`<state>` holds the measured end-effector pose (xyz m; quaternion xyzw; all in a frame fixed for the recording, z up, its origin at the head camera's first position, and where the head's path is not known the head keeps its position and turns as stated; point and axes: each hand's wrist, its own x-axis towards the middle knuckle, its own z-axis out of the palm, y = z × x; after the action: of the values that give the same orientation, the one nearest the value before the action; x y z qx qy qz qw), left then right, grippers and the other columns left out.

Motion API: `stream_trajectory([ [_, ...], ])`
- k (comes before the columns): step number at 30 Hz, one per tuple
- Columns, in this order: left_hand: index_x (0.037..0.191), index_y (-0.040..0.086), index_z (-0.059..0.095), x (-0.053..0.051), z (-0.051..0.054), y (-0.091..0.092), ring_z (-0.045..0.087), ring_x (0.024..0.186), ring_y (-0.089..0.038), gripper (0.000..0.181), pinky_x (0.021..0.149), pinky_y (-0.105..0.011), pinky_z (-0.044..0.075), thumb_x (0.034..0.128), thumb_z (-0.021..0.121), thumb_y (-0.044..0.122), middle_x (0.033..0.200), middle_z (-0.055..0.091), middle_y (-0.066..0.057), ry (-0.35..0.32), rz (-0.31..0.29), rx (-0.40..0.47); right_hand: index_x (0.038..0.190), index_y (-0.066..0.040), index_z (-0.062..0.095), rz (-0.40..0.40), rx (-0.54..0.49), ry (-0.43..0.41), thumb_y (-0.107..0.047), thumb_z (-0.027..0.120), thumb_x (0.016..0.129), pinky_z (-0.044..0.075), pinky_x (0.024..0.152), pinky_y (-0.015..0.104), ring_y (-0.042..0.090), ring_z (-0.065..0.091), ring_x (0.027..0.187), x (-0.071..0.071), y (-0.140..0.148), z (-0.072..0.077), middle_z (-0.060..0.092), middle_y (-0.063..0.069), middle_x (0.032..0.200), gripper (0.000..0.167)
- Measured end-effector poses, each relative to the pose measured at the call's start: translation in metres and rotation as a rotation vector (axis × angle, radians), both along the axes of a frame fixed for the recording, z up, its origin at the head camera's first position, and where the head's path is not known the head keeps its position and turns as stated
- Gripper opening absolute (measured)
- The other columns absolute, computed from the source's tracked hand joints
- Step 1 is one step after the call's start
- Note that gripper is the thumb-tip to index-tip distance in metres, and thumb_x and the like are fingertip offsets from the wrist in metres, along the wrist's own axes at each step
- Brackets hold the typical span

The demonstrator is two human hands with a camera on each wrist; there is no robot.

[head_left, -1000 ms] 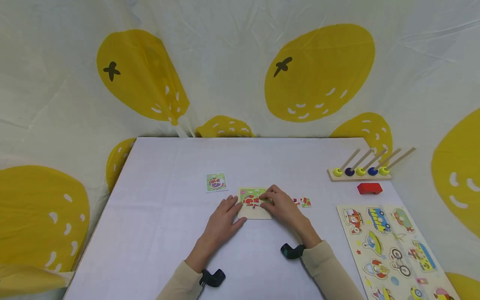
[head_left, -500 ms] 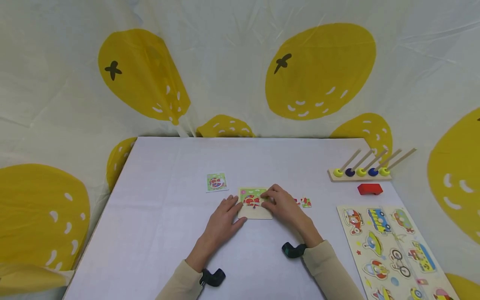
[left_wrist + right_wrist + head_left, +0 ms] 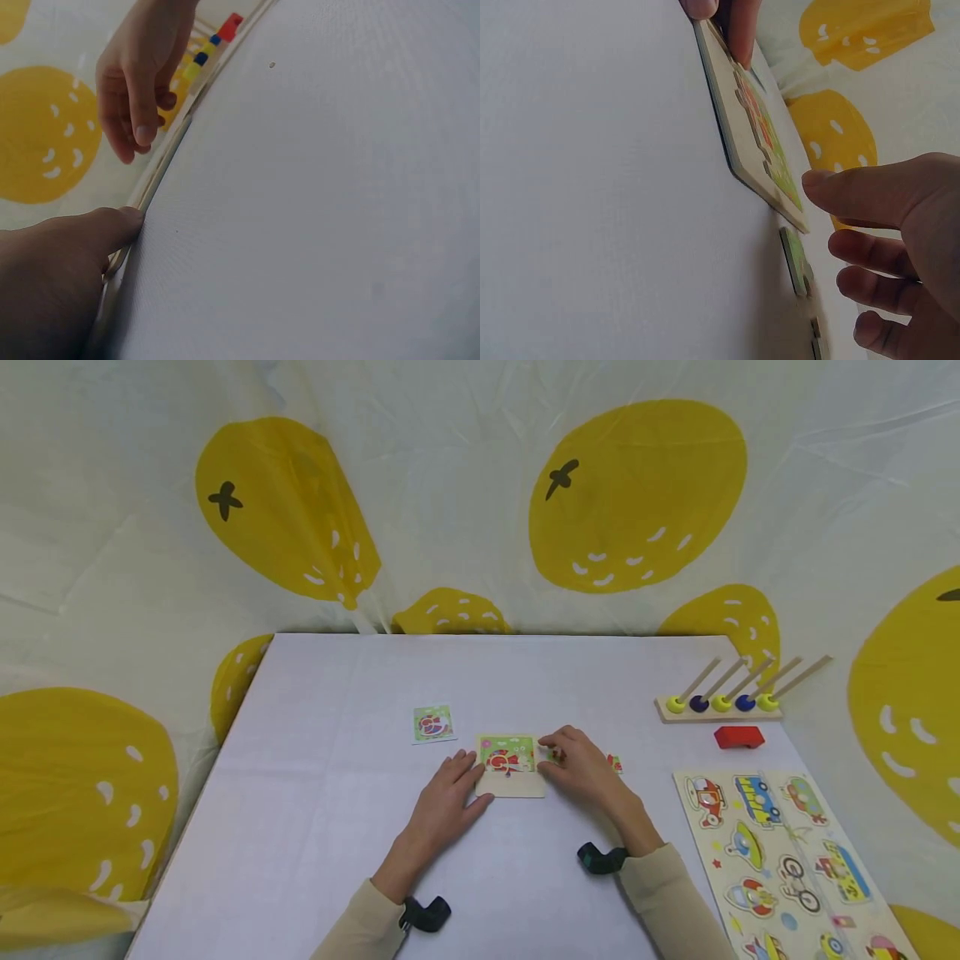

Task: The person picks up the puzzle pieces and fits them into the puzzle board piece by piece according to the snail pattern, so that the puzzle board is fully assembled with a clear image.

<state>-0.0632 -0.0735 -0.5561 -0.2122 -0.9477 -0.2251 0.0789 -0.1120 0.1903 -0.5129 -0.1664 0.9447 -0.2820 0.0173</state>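
Observation:
A small wooden puzzle board (image 3: 510, 787) lies flat on the table, its upper part covered by a green and red picture. My left hand (image 3: 444, 802) rests at its left edge, fingers fairly straight and thumb at the near corner. My right hand (image 3: 585, 770) hovers just off the board's right edge, thumb and fingers apart with nothing between them. Beneath it lies a loose green puzzle piece (image 3: 796, 262), separate from the board. Another red and green piece (image 3: 615, 763) shows beyond the knuckles, partly hidden.
A small picture card (image 3: 432, 724) lies behind the board to the left. Further right stand a peg rack (image 3: 720, 710) with yellow and blue beads, a red block (image 3: 739, 737), and a large vehicle puzzle (image 3: 783, 860) along the table's right side.
My right hand has drawn back to the right, off the board and over the loose pieces, uncovering the picture's right side. The left hand has stayed in place.

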Motion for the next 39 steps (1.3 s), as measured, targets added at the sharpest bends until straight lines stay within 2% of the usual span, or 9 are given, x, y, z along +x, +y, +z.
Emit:
stream_trajectory([
  [7, 0.136, 0.006, 0.062, 0.001, 0.001, 0.001, 0.046, 0.143, -0.027, 0.057, 0.122, -0.041, 0.036, 0.0931, 0.069, 0.043, 0.147, 0.056, -0.01, -0.01, 0.005, -0.009, 0.12, -0.005, 0.069, -0.015, -0.005, -0.023, -0.018, 0.079, 0.086, 0.051, 0.08, 0.035, 0.021, 0.057, 0.095, 0.003, 0.009, 0.001, 0.064, 0.007, 0.11, 0.038],
  [17, 0.135, 0.006, 0.062, 0.002, -0.001, -0.001, 0.047, 0.143, -0.026, 0.057, 0.122, -0.041, 0.037, 0.0926, 0.069, 0.044, 0.147, 0.056, -0.01, 0.004, 0.012, -0.018, 0.119, -0.006, 0.069, -0.025, 0.025, -0.009, -0.022, 0.079, 0.086, 0.051, 0.081, 0.035, 0.02, 0.056, 0.099, 0.005, 0.014, -0.007, 0.065, 0.006, 0.111, 0.038],
  [22, 0.135, 0.006, 0.062, 0.002, -0.001, -0.001, 0.047, 0.143, -0.026, 0.057, 0.122, -0.04, 0.036, 0.0928, 0.069, 0.044, 0.147, 0.056, -0.01, -0.005, 0.011, -0.021, 0.118, -0.007, 0.07, -0.041, 0.032, -0.018, -0.02, 0.079, 0.086, 0.05, 0.078, 0.034, 0.018, 0.055, 0.095, 0.006, 0.016, -0.009, 0.065, 0.005, 0.109, 0.035],
  [27, 0.136, 0.006, 0.061, 0.003, -0.002, -0.001, 0.046, 0.143, -0.026, 0.058, 0.122, -0.041, 0.036, 0.0926, 0.069, 0.044, 0.147, 0.056, -0.01, -0.009, 0.01, -0.014, 0.121, -0.004, 0.069, -0.034, 0.041, -0.021, -0.017, 0.078, 0.086, 0.05, 0.076, 0.033, 0.02, 0.054, 0.094, 0.005, 0.017, -0.011, 0.064, 0.006, 0.106, 0.038],
  [31, 0.136, 0.006, 0.061, 0.003, -0.002, 0.0, 0.046, 0.144, -0.026, 0.058, 0.122, -0.041, 0.036, 0.0926, 0.069, 0.044, 0.148, 0.056, -0.01, -0.01, 0.01, -0.009, 0.122, -0.002, 0.069, -0.021, 0.036, -0.01, -0.015, 0.078, 0.086, 0.049, 0.077, 0.034, 0.021, 0.054, 0.095, 0.004, 0.017, -0.011, 0.062, 0.008, 0.105, 0.039],
  [39, 0.137, 0.007, 0.061, 0.0, -0.002, 0.001, 0.045, 0.144, -0.025, 0.058, 0.122, -0.04, 0.036, 0.093, 0.068, 0.045, 0.148, 0.055, -0.009, -0.004, 0.013, -0.019, 0.117, -0.005, 0.068, -0.047, -0.006, -0.014, -0.012, 0.08, 0.083, 0.046, 0.075, 0.031, 0.021, 0.051, 0.091, 0.002, 0.018, -0.008, 0.06, 0.008, 0.102, 0.036],
])
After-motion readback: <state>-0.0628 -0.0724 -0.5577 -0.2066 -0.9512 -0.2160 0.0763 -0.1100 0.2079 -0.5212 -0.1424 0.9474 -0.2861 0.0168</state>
